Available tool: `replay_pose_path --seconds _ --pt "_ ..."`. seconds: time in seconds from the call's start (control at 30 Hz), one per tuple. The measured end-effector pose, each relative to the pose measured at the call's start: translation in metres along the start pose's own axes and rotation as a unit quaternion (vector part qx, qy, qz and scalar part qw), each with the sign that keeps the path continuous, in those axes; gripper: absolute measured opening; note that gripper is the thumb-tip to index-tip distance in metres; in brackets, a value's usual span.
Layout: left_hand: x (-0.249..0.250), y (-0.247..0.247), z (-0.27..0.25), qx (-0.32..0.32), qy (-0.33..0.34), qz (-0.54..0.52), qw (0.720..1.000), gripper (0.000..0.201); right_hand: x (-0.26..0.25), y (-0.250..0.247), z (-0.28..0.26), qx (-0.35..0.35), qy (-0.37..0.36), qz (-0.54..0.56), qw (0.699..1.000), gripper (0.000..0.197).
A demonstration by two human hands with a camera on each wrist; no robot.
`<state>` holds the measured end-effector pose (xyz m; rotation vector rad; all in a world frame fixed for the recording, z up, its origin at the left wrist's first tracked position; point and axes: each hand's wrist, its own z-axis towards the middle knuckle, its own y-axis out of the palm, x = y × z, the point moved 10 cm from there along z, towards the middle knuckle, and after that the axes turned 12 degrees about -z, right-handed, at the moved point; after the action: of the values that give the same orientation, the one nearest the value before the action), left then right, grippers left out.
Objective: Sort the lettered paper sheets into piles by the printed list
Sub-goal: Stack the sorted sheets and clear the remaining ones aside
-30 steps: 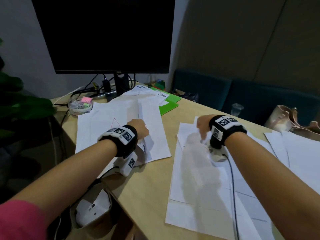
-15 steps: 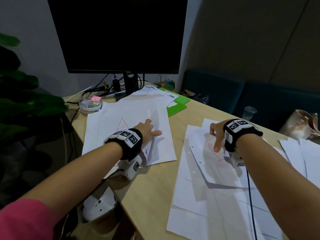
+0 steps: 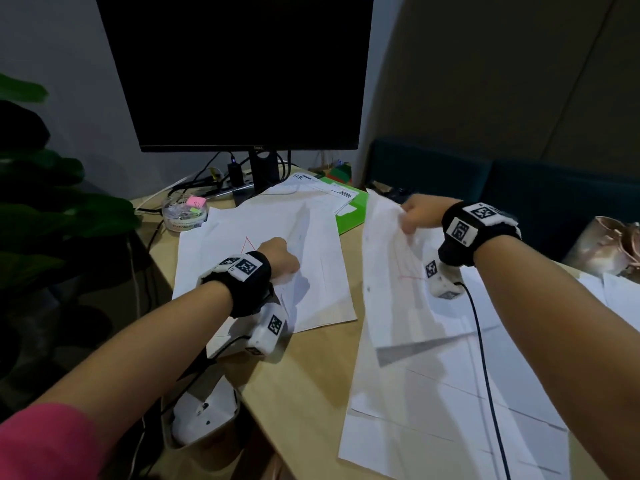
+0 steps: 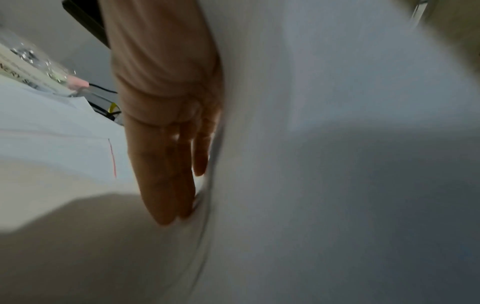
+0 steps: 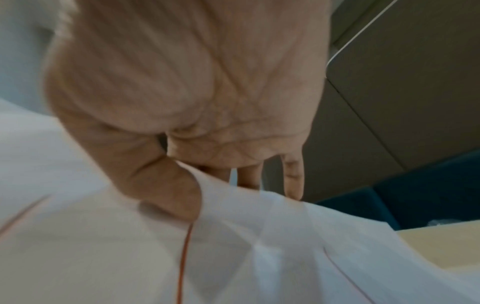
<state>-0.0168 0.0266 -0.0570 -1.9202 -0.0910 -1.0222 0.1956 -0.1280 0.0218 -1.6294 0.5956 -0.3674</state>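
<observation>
At the right hand [image 3: 420,216]: pinches the far edge of the lifted sheet [image 3: 391,289], thumb on the upper face, fingers curled behind it.
Lifted sheet: hangs bowed in the air, far end raised, near end just above or touching the right pile [image 3: 433,403]; carries red pen strokes (letter not legible, blurred in the wrist view).
Left hand [image 3: 278,259]: rests on the left pile [image 3: 322,289], fingers [image 4: 166,164] straight and together against a raised paper edge; grips nothing as far as can be seen, thumb hidden.
Left pile: lies on the desk [image 3: 304,375] in front of the monitor [image 3: 242,71]; shows a red triangular mark, probably an A, just beyond the wrist.
Risk, one-edge pinch: could crease or fold the limp sheet, or let it slip out on a quick swing.
Risk, sheet beneath: may cling and travel along, ending in the wrong pile.
Risk, cable [image 3: 485,358]: lies across the right pile; could drag loose sheets as the wrist crosses.
Risk, left pile: could skew if the flat hand slides instead of pressing.
Clear tub [image 3: 185,216]: stands at the desk's far left; holds what look like small clips, pink note on top.
Green folder [image 3: 351,211]: lies partly under printed pages [image 3: 332,192], possibly the list.
</observation>
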Motion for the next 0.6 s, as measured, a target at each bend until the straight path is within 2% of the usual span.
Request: replay_pose_path --seconds 0.03,0.17,0.23,0.33,0.37,0.43,0.5,0.53,0.6 --pt "0.002 -0.008 -0.003 0.010 -0.003 -0.001 1.000 0.008 -0.004 -0.009 0.001 0.028 -0.007 0.036 0.999 0.010" --pt "0.007 -0.054 -0.012 0.053 -0.005 -0.003 0.999 0.014 -0.010 -0.051 0.002 0.184 0.014 0.173 0.968 0.024" --pt "0.003 -0.080 -0.019 0.078 -0.006 -0.018 0.997 0.026 -0.005 -0.065 -0.001 0.264 0.062 0.223 0.936 0.032" --pt "-0.005 -0.111 -0.027 0.097 0.005 -0.048 0.994 0.036 -0.004 -0.078 -0.013 0.363 0.114 0.305 0.873 0.043" --pt "-0.009 -0.118 -0.030 0.104 0.010 -0.077 0.991 0.037 -0.007 -0.079 -0.014 0.379 0.114 0.319 0.861 0.049" --pt "-0.020 -0.131 -0.036 0.127 0.016 -0.127 0.984 0.045 -0.017 -0.080 -0.012 0.380 0.108 0.320 0.861 0.060" --pt "-0.032 -0.137 -0.037 0.149 0.040 -0.165 0.974 0.071 -0.028 -0.081 -0.010 0.379 0.098 0.308 0.868 0.064" --pt "-0.035 -0.136 -0.037 0.143 0.057 -0.180 0.972 0.082 -0.033 -0.080 -0.009 0.380 0.093 0.305 0.868 0.065" --pt "-0.038 -0.123 -0.037 0.108 0.081 -0.210 0.968 0.088 -0.043 -0.078 -0.008 0.379 0.086 0.295 0.873 0.067"
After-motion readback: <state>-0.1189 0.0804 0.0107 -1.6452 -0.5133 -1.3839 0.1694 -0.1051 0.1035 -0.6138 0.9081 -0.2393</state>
